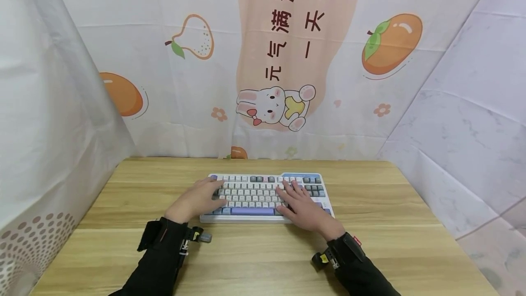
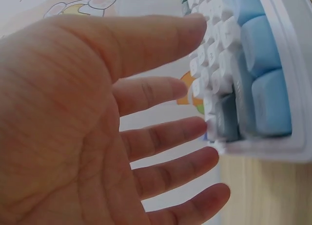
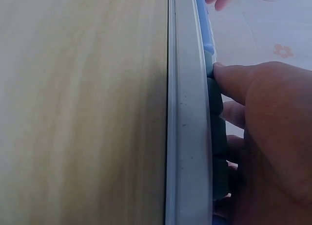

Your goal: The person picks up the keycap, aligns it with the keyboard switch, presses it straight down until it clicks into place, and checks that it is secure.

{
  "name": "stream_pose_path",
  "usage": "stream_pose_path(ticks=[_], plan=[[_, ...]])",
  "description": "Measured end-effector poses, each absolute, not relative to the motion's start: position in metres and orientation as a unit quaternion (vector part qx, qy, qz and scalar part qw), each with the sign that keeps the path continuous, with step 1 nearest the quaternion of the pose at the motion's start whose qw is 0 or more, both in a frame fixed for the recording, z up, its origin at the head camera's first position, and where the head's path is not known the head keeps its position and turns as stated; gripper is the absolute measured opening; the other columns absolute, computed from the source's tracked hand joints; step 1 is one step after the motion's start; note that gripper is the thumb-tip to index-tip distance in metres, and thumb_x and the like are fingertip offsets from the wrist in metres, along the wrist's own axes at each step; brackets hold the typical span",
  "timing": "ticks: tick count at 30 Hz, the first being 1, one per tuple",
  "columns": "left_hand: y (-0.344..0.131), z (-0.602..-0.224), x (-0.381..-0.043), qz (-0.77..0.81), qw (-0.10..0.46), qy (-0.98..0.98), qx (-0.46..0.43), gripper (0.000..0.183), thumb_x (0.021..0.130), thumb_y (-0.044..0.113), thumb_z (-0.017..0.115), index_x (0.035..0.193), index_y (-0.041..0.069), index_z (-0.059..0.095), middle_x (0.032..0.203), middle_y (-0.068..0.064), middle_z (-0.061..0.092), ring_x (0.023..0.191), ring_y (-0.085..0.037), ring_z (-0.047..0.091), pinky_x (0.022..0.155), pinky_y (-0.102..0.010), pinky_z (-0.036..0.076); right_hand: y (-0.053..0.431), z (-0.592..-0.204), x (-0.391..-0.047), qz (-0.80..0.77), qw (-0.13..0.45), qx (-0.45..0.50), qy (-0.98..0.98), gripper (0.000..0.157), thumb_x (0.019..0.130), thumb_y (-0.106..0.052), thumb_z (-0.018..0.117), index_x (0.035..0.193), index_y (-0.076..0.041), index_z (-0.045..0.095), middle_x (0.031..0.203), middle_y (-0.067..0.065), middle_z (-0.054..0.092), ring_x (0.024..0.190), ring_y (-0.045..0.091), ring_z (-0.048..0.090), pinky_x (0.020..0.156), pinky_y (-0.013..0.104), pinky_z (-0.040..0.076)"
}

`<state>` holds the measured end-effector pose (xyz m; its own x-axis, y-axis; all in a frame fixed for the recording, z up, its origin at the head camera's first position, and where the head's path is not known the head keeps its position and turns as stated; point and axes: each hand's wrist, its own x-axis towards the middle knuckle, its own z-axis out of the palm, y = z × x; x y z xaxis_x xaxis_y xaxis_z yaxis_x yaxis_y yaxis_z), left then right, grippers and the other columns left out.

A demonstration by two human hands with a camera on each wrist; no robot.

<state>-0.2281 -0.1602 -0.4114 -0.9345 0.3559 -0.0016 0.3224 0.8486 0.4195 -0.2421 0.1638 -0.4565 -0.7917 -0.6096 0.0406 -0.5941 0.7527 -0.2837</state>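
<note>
A white keyboard (image 1: 252, 198) with white, blue, grey and purple keys lies flat on the wooden table. My left hand (image 1: 200, 199) is at its left end, thumb and index finger over the keys; in the left wrist view the left hand (image 2: 97, 118) has its fingers spread and fairly straight beside the keyboard's (image 2: 273, 88) corner. Over the right part of the keys lies my right hand (image 1: 303, 207), fingers stretched forward. In the right wrist view the right thumb (image 3: 234, 81) touches a key near the white front edge (image 3: 190, 137). The other right fingertips are partly hidden there.
The wooden table (image 1: 255, 259) extends around the keyboard. Behind it hangs a white curtain (image 1: 197, 104) printed with fruit and a rabbit, and more sheeting hangs at both sides. Dark wrist straps with small cameras sit on both wrists.
</note>
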Motion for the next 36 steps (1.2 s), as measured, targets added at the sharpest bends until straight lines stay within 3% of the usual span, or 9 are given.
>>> stream_pose_path(ticks=[7,16,20,27,36], plan=[[-0.172,-0.403,-0.212,0.213,0.05,0.955,0.199,0.059,0.084,0.032,0.069,0.133,0.003,0.054,0.134,-0.023,0.05,0.122,-0.039,0.045,0.098,-0.052,0.038,0.164,-0.457,-0.242,-0.149,0.025,-0.322,0.935,0.059,0.101,-0.044,0.036,0.151,-0.014,0.026,0.156,0.019,0.016,0.141,0.038,0.005,0.109,0.059,0.011],[-0.179,-0.391,-0.191,0.222,0.099,0.946,0.212,0.064,0.066,0.025,0.083,0.123,0.003,0.062,0.119,-0.013,0.062,0.107,-0.026,0.055,0.091,-0.044,0.045,0.166,-0.459,-0.242,-0.15,0.024,-0.322,0.934,0.06,0.101,-0.046,0.035,0.151,-0.014,0.025,0.156,0.018,0.016,0.141,0.038,0.005,0.109,0.058,0.009],[-0.178,-0.387,-0.183,0.226,0.132,0.944,0.202,0.057,0.064,0.024,0.085,0.114,0.004,0.065,0.105,-0.008,0.063,0.093,-0.022,0.056,0.082,-0.043,0.047,0.165,-0.459,-0.242,-0.152,0.024,-0.325,0.933,0.06,0.101,-0.046,0.035,0.151,-0.014,0.025,0.156,0.018,0.016,0.141,0.038,0.005,0.109,0.058,0.009],[-0.176,-0.391,-0.18,0.222,0.149,0.944,0.194,0.037,0.054,0.017,0.088,0.082,0.009,0.065,0.079,-0.003,0.059,0.072,-0.017,0.053,0.067,-0.04,0.048,0.164,-0.46,-0.243,-0.153,0.02,-0.323,0.934,0.06,0.101,-0.046,0.035,0.151,-0.015,0.025,0.156,0.017,0.016,0.141,0.037,0.004,0.109,0.058,0.01],[-0.173,-0.404,-0.185,0.191,0.157,0.952,0.181,0.034,0.051,0.015,0.089,0.074,0.012,0.065,0.075,0.001,0.058,0.069,-0.016,0.05,0.065,-0.037,0.046,0.165,-0.46,-0.242,-0.152,0.02,-0.322,0.934,0.06,0.101,-0.045,0.036,0.151,-0.015,0.025,0.156,0.017,0.016,0.141,0.037,0.005,0.109,0.058,0.01]])
